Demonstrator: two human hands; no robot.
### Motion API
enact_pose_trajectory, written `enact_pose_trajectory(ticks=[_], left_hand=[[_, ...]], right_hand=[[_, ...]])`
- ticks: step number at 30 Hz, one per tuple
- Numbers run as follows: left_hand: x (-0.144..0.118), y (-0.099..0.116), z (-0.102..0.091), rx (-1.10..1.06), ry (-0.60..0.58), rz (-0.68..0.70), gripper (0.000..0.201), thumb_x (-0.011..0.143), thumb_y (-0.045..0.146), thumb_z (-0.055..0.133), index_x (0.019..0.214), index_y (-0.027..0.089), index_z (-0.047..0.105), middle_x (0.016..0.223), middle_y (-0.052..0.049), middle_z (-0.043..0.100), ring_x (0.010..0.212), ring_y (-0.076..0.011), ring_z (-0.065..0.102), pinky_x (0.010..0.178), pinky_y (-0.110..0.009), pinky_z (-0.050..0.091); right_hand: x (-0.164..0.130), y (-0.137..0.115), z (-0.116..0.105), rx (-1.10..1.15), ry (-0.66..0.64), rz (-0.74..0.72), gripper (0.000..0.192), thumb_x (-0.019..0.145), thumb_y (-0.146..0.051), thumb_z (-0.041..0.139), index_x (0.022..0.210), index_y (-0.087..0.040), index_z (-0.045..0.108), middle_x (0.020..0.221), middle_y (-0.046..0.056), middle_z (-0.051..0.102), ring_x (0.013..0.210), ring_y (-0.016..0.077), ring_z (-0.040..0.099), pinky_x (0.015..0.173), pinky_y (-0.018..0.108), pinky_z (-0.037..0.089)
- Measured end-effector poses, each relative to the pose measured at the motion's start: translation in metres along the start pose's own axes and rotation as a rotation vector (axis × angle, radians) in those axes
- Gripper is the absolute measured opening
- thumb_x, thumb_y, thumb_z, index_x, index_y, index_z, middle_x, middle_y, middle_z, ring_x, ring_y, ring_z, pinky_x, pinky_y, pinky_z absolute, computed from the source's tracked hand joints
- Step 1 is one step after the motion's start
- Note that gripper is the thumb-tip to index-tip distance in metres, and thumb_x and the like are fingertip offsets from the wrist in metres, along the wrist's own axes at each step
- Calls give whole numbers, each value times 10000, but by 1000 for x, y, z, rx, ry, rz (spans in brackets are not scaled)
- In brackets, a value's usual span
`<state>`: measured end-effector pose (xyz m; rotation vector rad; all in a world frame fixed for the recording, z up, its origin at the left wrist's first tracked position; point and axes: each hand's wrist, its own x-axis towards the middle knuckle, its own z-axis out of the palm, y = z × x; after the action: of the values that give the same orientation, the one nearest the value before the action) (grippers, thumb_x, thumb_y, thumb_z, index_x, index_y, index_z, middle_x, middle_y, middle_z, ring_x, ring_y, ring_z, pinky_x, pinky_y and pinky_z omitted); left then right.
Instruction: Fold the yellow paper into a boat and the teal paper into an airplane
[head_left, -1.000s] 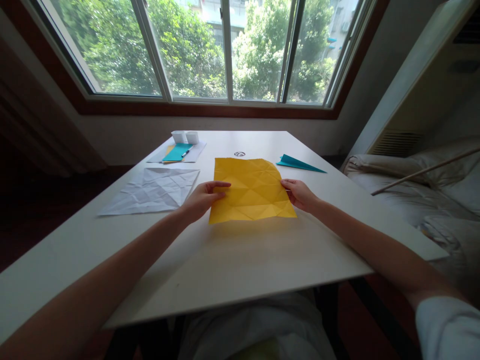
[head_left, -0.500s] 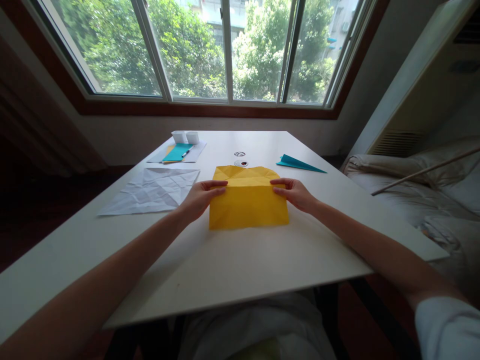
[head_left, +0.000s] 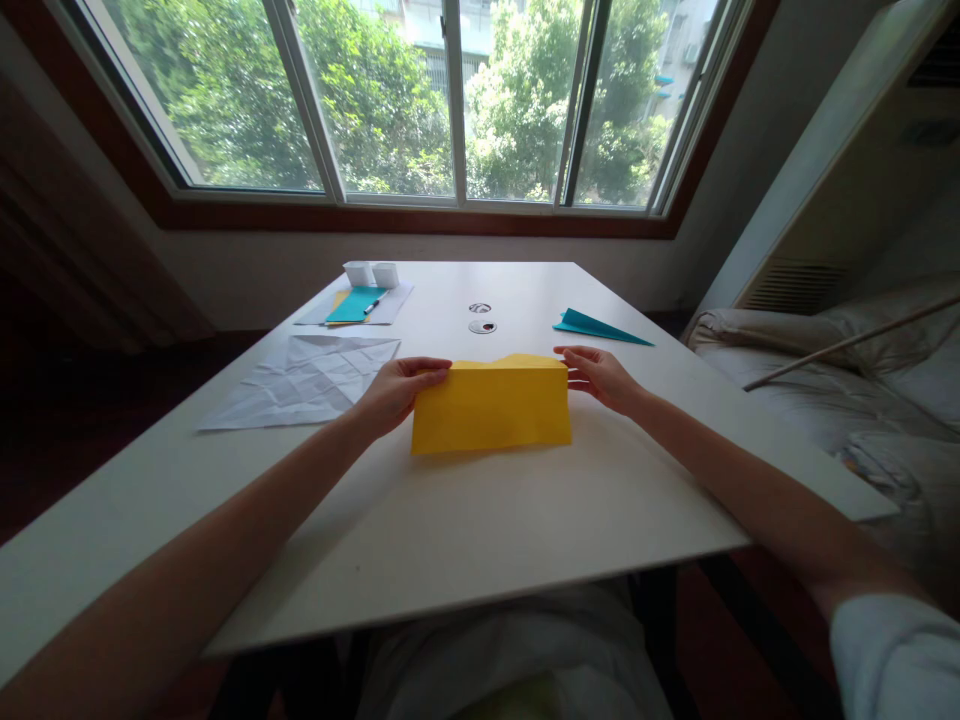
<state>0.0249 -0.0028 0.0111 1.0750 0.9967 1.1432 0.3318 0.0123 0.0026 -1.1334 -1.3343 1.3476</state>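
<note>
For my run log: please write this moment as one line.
left hand: grips yellow paper | right hand: at its corner | paper: folded

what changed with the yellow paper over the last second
The yellow paper, open and creased flat a second ago, is now folded over into a narrower band. The left hand and right hand slid from its side edges up to the top corners, still pinching it. Two small round marks on the table got uncovered. The white creased sheet and teal folded paper stayed put.

head-worn view, facing forward-down, table (head_left: 480,540) close
</note>
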Motion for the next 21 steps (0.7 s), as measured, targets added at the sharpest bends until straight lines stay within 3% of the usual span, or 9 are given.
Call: enact_pose_trajectory(ticks=[4,6,9,13,17,21], left_hand=[[1,-2,0,-37,-96,-40,273,541,203,794,786,142,692,787,-55,682,691,-141,635,636,-225,516],[-1,-1,3,-45,-158,-50,246,546,187,791,768,143,695,786,-51,681,690,-137,634,629,-214,513],[-6,0,9,-33,-277,-77,205,556,164,784,740,140,696,765,-46,680,685,-133,634,624,-202,509],[-9,0,12,-8,-397,-111,187,569,154,774,739,143,697,747,-50,684,687,-145,642,625,-209,510],[-10,0,12,1,-437,-137,156,603,149,753,747,142,692,760,-57,684,696,-157,646,630,-221,521],[-13,3,11,-33,-441,-146,430,660,174,719,1073,225,614,957,-62,670,746,-179,653,655,-259,534]], right_hand=[[13,1,-13,-65,144,20,270,821,-371,524,1032,-210,568,1117,78,570,884,152,588,722,266,505],[18,0,-17,-125,148,-8,224,835,-345,503,974,-191,587,1141,81,559,887,147,580,723,250,494],[15,-7,-15,-139,-17,71,246,848,-367,478,952,-177,596,1044,89,611,843,149,594,723,257,491],[-3,-18,-3,-45,-333,286,366,843,-440,461,1106,-199,542,957,86,657,816,192,628,700,315,514],[-18,-25,8,-19,-495,302,503,764,-351,603,1232,-242,455,939,55,667,772,198,648,635,305,535],[-16,-21,8,80,-553,255,491,714,-220,662,1176,-243,496,915,37,671,776,168,648,656,279,540]])
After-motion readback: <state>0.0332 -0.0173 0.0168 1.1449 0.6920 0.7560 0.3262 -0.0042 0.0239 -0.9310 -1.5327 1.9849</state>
